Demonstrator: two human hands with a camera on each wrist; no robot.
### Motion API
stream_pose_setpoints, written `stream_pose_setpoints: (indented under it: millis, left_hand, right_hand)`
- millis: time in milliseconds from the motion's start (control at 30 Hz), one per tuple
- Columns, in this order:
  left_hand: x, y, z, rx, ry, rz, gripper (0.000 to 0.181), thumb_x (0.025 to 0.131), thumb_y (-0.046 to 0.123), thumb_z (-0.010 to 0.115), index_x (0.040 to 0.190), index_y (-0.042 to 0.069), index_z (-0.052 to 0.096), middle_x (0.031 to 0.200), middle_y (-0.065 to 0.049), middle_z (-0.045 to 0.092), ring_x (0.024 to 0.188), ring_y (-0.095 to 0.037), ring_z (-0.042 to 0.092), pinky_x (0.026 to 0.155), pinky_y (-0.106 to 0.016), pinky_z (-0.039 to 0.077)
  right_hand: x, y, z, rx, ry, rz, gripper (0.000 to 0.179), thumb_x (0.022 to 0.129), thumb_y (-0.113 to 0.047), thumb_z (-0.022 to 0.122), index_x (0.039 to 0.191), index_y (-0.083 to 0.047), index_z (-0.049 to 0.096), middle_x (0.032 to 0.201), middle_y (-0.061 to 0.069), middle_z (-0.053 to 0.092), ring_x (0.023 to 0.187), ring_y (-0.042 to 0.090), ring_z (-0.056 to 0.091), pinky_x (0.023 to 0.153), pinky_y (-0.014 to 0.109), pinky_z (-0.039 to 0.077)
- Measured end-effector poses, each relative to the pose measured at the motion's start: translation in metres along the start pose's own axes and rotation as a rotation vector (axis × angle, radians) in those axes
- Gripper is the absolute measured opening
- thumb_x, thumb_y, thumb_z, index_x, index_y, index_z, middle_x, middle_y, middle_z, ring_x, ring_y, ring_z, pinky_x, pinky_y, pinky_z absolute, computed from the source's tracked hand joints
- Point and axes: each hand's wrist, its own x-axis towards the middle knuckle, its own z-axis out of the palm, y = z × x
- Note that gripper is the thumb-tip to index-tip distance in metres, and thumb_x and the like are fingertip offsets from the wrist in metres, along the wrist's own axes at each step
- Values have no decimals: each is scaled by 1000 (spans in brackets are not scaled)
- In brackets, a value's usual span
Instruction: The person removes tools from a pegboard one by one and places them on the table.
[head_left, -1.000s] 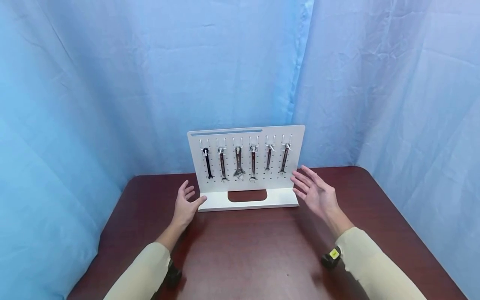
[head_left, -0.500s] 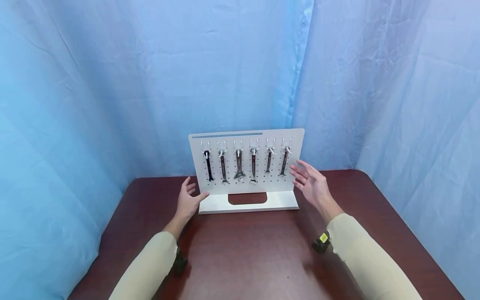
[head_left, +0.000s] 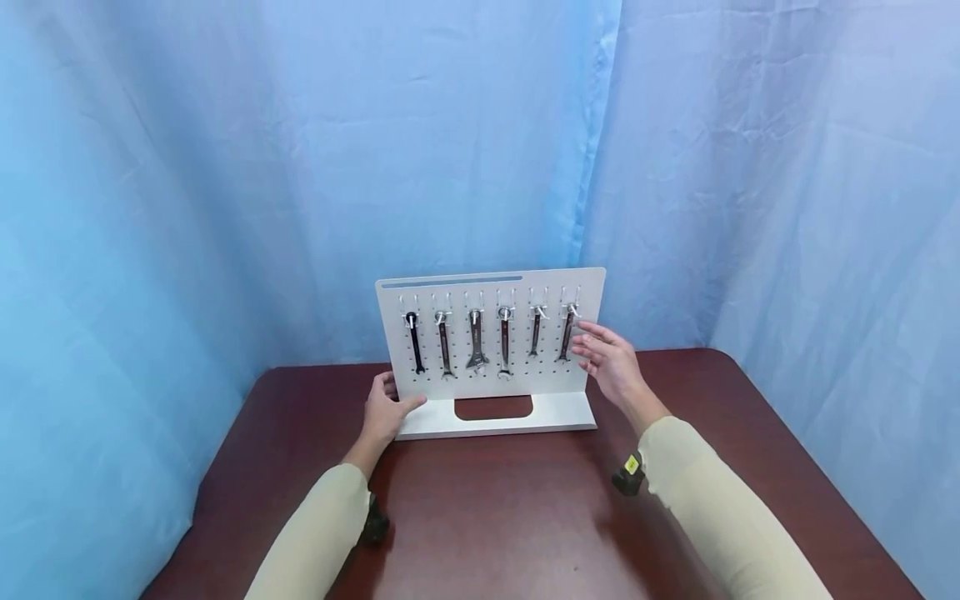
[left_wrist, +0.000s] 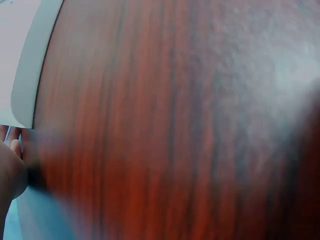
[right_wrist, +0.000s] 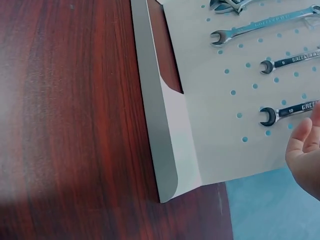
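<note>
A white metal pegboard stand (head_left: 487,387) stands upright at the back of the table, with several wrenches hanging in a row from its hooks. At its lower left edge my left hand (head_left: 382,412) holds the board, thumb across the front of the base and fingers behind the edge. My right hand (head_left: 613,367) is at the right side, fingers loosely bent beside the rightmost combination wrench (head_left: 566,337). In the right wrist view, fingertips overlap that wrench's shaft, and its open end (right_wrist: 270,116) points away from the hand. An adjustable wrench (head_left: 477,342) hangs near the middle.
The dark red wooden table (head_left: 480,517) reaches forward from the stand. Blue curtains (head_left: 480,133) hang behind it and on both sides. The stand's base has a rectangular cutout. A black wrench (head_left: 416,343) hangs farthest left.
My left hand has moved in from beside the board to its lower left edge. My right hand has moved left to the rightmost wrench. The wrenches still hang in place.
</note>
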Motion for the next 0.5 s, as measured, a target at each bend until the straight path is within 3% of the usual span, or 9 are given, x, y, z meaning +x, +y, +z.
stream_pose_setpoints:
  millis: [200, 500]
  left_hand:
    - [1, -4, 6, 53, 29, -3, 68, 82, 20, 87, 135, 6, 48, 130, -19, 61, 122, -33, 57, 102, -51, 44]
    - [3, -7, 15, 163, 106, -1, 54, 86, 29, 84, 125, 8, 52, 119, -16, 66, 110, -31, 63, 93, -48, 49]
  right_hand:
    - [6, 4, 8, -52, 23, 2, 43, 102, -6, 57, 144, -1, 49, 97, 0, 69, 86, 14, 67, 78, 29, 51]
    - [16, 8, 14, -120, 46, -9, 18, 101, -10, 63, 119, -9, 61, 94, -1, 66, 84, 14, 64, 79, 31, 50]
